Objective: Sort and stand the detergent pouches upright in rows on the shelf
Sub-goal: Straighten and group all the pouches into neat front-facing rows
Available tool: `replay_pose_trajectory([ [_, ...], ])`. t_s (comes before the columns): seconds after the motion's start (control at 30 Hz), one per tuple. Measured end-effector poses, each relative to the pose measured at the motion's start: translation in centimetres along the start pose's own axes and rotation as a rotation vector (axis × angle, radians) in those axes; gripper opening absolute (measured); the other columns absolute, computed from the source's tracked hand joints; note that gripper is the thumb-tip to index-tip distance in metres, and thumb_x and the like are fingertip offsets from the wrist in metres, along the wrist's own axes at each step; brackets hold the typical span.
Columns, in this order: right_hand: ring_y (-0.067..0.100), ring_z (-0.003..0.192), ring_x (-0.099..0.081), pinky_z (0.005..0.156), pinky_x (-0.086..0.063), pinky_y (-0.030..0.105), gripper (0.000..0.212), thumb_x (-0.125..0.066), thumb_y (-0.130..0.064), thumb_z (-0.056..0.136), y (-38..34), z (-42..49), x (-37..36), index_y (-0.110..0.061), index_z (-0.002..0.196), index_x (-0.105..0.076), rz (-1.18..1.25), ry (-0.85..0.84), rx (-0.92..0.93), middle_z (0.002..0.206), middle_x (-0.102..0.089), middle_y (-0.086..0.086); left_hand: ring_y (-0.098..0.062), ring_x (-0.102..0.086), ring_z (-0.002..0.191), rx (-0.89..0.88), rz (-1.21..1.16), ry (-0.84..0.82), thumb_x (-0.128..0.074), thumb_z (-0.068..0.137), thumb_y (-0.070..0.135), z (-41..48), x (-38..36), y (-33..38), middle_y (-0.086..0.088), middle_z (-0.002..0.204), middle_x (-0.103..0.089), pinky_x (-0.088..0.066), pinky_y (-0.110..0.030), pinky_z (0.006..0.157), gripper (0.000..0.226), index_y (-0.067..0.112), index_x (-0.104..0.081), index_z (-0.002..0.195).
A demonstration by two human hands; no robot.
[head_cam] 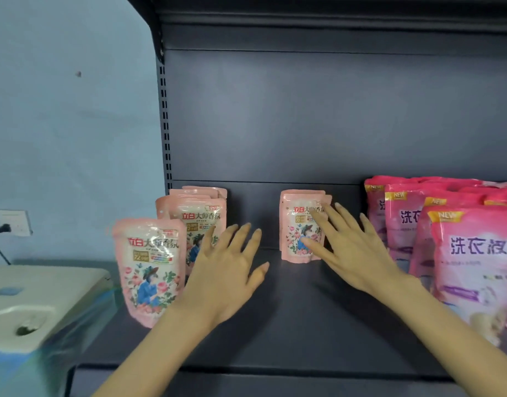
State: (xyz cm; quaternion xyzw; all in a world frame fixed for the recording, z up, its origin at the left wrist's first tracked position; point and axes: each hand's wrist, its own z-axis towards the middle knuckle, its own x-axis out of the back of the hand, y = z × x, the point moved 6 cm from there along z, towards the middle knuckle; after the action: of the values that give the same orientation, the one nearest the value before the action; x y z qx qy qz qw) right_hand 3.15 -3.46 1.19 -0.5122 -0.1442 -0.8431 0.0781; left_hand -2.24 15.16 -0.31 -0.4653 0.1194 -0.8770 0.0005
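Note:
A dark shelf [289, 325] carries pale pink floral pouches and larger bright pink pouches. One floral pouch [149, 270] stands upright at the front left, and a row of several more [200, 207] stands behind it. Two floral pouches [296, 224] stand near the back middle. My left hand [226, 270] hovers open between the left row and the middle pair, holding nothing. The spread fingers of my right hand [349, 247] overlap the front of the middle pouches; whether they touch is unclear. Bright pink pouches [472, 253] stand in rows at the right.
The shelf's dark back panel [304, 116] rises behind the pouches. A slotted upright [166, 133] marks the shelf's left edge. Left of the shelf are a blue wall, a wall socket [14, 223] with a plug, and a beige appliance [37, 299].

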Motion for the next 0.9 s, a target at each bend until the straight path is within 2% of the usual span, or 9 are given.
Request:
replay_pose_trajectory([
  [0.1,0.018,0.146,0.002,0.116,-0.009,0.047,0.067,-0.015,-0.059,0.094,-1.1,-2.0,0.6,-0.026,0.149,0.006,-0.018,-0.020,-0.024,0.158,0.005,-0.002,-0.026,-0.061,0.111,-0.031,-0.001,0.049,-0.030,0.087,0.048,-2.3,1.4,-1.0,-0.007,0.122,-0.063,-0.046,-0.054,0.092,0.057,0.015,-0.062,0.121],
  [0.2,0.017,0.146,-0.001,0.115,-0.012,0.046,0.087,0.011,-0.067,0.073,-2.0,-4.0,1.2,-0.027,0.149,0.002,0.025,0.002,-0.068,0.158,0.001,-0.004,-0.028,-0.058,0.115,-0.041,0.013,0.075,-0.016,0.095,0.050,-4.3,2.8,-2.7,-0.008,0.127,-0.060,-0.041,-0.054,0.096,0.063,0.015,-0.059,0.124],
  [0.27,0.017,0.146,-0.001,0.116,-0.012,0.046,0.094,0.015,-0.068,0.066,-2.6,-4.9,1.4,-0.027,0.150,-0.001,0.061,0.001,-0.085,0.158,0.000,-0.004,-0.029,-0.056,0.117,-0.032,0.019,0.094,-0.007,0.096,0.050,-5.3,3.8,-4.3,-0.009,0.128,-0.058,-0.037,-0.049,0.102,0.069,0.013,-0.057,0.126],
  [0.33,0.016,0.146,-0.001,0.116,-0.011,0.047,0.096,0.015,-0.069,0.065,-3.3,-5.2,1.8,-0.028,0.150,-0.003,0.095,0.003,-0.085,0.158,0.000,-0.004,-0.031,-0.055,0.118,-0.024,0.033,0.137,-0.014,0.095,0.050,-6.1,4.8,-6.0,-0.011,0.130,-0.057,-0.027,-0.048,0.102,0.065,0.011,-0.056,0.127],
  [0.4,0.015,0.146,-0.001,0.116,-0.011,0.046,0.099,0.017,-0.071,0.062,-4.4,-5.0,2.4,-0.028,0.149,-0.003,0.105,0.009,-0.071,0.158,0.001,-0.005,-0.031,-0.053,0.120,0.000,0.068,0.162,-0.026,0.090,0.049,-6.6,5.3,-8.0,-0.012,0.133,-0.054,-0.029,-0.051,0.102,0.062,0.010,-0.055,0.128],
  [0.5,0.016,0.146,-0.003,0.116,-0.010,0.043,0.105,0.022,-0.076,0.059,-6.5,-4.1,3.5,-0.028,0.149,-0.003,0.115,0.053,-0.026,0.158,0.001,-0.005,-0.030,-0.049,0.125,0.056,0.079,0.169,-0.027,0.088,0.052,-6.9,5.6,-10.8,-0.010,0.138,-0.050,-0.033,-0.053,0.102,0.064,0.012,-0.049,0.133],
  [0.73,0.012,0.145,0.003,0.117,-0.005,0.039,0.079,-0.005,-0.074,0.082,-11.0,-0.8,4.8,-0.032,0.149,-0.002,0.239,0.115,0.144,0.158,0.004,-0.010,-0.027,-0.038,0.132,0.200,-0.176,0.186,-0.028,0.083,0.062,-7.1,3.4,-16.0,-0.005,0.147,-0.038,-0.030,-0.045,0.106,0.075,0.017,-0.033,0.143],
  [0.8,0.012,0.145,0.003,0.117,-0.004,0.037,0.070,-0.022,-0.065,0.091,-12.4,0.1,4.9,-0.032,0.149,-0.003,0.277,0.111,0.197,0.157,0.005,-0.011,-0.023,-0.036,0.134,0.271,-0.304,0.185,-0.041,0.087,0.061,-6.9,2.6,-17.1,-0.001,0.148,-0.036,-0.029,-0.041,0.107,0.072,0.022,-0.026,0.145],
  [0.9,0.010,0.145,-0.003,0.117,-0.008,0.036,0.068,-0.031,-0.059,0.091,-14.6,1.0,5.1,-0.031,0.149,-0.008,0.348,0.119,0.282,0.157,-0.002,-0.012,-0.019,-0.047,0.125,0.322,-0.491,0.192,-0.053,0.087,0.047,-6.5,1.9,-17.8,0.007,0.139,-0.047,-0.037,-0.039,0.100,0.065,0.028,-0.027,0.143],
])
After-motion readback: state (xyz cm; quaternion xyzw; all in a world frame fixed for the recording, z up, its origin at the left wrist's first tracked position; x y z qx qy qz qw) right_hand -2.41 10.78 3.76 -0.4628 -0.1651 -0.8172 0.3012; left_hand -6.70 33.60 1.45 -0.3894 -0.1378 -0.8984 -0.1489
